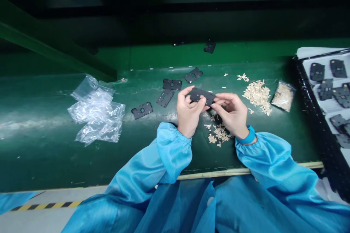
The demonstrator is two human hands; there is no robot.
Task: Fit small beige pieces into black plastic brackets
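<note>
Plate (197,93), black and flat, is held raised over the tabletop (54,160), between its front and back edges. Left hand (188,113) pinches one end, thumb against fingers; right hand (231,114) pinches the other. Toward the front edge, near the right wrist — small heap of pale pieces (222,133). Toward the right end: larger pale heap (257,94), filled bag (283,95), then black tray (318,116) bearing dark parts. Four loose plates (165,98) lie left of and beyond the left hand; clear bags (95,113) lie farther left.
</note>
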